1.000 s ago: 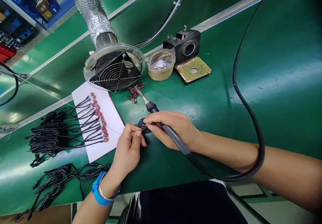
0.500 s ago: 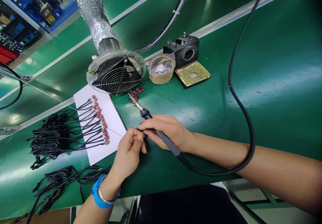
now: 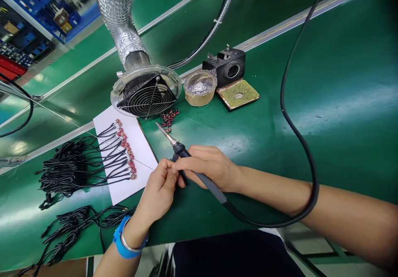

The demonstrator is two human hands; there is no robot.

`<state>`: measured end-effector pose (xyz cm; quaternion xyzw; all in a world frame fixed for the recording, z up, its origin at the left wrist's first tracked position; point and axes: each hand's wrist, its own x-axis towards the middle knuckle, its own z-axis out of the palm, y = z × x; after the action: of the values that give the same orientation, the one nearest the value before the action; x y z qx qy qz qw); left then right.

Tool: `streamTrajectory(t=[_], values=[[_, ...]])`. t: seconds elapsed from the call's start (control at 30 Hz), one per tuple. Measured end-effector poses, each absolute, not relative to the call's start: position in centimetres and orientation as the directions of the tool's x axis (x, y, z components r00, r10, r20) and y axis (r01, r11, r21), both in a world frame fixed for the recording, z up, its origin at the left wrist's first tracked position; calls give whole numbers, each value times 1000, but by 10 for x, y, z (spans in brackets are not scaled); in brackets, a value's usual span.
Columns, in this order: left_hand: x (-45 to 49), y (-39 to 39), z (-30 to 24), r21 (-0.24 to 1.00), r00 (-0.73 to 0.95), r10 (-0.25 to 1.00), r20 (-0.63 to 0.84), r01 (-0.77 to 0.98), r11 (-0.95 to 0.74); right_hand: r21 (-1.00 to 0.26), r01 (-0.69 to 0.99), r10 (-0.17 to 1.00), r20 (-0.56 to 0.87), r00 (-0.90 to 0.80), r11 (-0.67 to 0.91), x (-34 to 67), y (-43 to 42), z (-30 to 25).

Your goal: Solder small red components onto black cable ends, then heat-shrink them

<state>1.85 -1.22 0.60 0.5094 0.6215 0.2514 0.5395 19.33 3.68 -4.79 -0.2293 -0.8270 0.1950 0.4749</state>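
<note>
My right hand [image 3: 214, 167] is closed round a soldering iron [image 3: 203, 179], its bare tip pointing up and left above the bench. My left hand [image 3: 160, 185] is pinched shut against my right fingertips. A short piece of black cable [image 3: 184, 179] shows between the two hands; its end is hidden by my fingers. A thin wire [image 3: 144, 163] runs in from the upper left and reaches my left fingers. Beyond the iron's tip lies a small pile of red and black ring-shaped parts [image 3: 168, 118].
A fume extractor fan [image 3: 147, 96] hangs over the bench. Behind are a round tub [image 3: 200, 96], an iron stand [image 3: 231, 67] and a yellow sponge [image 3: 239, 93]. On the left, black cables [image 3: 62, 167] with round parts lie across white paper [image 3: 116, 190]; more cables [image 3: 66, 231] lie nearer.
The soldering iron's tip has shifted slightly down and left. My fingertips have come closer together, covering the small yellow end that showed between them before.
</note>
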Motion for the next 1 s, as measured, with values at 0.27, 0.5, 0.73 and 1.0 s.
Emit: streamTrajectory(t=[0.27,0.5,0.73,1.0], values=[[17,-10,5,862,70,933,-354,411,297,-623,219,651,641,-407,751,190,32,-46],[23,-9,-2,898,68,904,-421,175,405,-629,195,652,671,-353,752,188,30,-40],[28,-10,-7,863,113,861,-496,-41,503,-648,169,658,659,-365,743,189,30,-39],[30,-4,-2,800,145,811,-567,-136,584,-652,107,622,641,-449,750,196,37,-41]])
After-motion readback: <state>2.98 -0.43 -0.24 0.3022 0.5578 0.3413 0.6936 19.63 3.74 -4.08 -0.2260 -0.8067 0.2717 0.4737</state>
